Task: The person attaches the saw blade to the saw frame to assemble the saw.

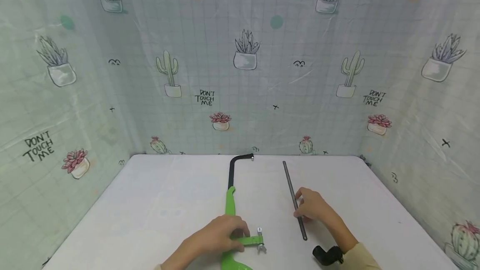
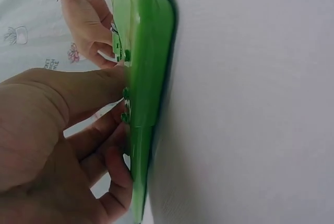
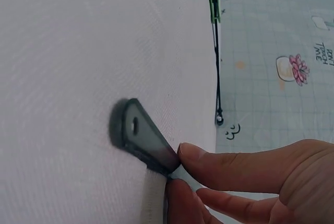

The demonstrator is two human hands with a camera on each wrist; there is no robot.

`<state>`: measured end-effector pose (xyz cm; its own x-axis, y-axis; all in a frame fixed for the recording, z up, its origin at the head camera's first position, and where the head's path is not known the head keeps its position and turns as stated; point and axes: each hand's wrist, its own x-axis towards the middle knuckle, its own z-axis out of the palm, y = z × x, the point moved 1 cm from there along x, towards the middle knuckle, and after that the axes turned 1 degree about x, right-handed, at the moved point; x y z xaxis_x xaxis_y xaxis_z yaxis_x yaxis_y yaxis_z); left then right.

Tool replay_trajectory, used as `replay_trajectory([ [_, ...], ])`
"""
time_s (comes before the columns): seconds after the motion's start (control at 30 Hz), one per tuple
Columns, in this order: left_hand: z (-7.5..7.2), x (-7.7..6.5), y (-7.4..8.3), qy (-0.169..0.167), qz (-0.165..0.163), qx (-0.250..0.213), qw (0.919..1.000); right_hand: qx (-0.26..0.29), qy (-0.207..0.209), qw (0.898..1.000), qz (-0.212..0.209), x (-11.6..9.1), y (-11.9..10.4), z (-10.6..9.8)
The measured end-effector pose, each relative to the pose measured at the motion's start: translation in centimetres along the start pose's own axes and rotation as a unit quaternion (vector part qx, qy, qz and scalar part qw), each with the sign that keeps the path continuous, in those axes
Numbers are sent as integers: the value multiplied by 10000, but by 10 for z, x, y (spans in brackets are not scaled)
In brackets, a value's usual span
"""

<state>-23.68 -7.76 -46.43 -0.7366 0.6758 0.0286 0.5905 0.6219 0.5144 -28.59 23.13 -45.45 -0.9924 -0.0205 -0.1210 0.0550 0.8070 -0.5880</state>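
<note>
A green hacksaw frame (image 1: 230,203) with a black bent front arm (image 1: 231,174) lies on the white table. My left hand (image 1: 221,234) grips its green rear part, thumb and curled fingers on it; the left wrist view shows the green body (image 2: 148,51) close up. A short green bracket with a metal pin and wing nut (image 1: 260,241) sticks out to the right of that hand. With my right hand (image 1: 313,205) I pinch a dark grey hacksaw blade (image 1: 290,184) between thumb and fingers. The blade's near end (image 3: 141,130), with a hole in it, faces the right wrist camera.
A black bent piece (image 1: 326,256) is beside my right sleeve (image 1: 360,257). The white table (image 1: 168,186) ends at a cactus-print cloth (image 1: 243,95), which rises at the back and both sides.
</note>
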Motion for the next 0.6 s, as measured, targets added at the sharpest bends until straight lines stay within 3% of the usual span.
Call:
replay_trajectory([
  [0.3, 0, -1, -2, -59, 17, -220, 9997, 204, -75, 9998, -1, 5, 3, 1],
  [0.6, -1, 2, 1, -222, -95, 87, 9997, 777, -412, 9961, -12, 5, 6, -6],
])
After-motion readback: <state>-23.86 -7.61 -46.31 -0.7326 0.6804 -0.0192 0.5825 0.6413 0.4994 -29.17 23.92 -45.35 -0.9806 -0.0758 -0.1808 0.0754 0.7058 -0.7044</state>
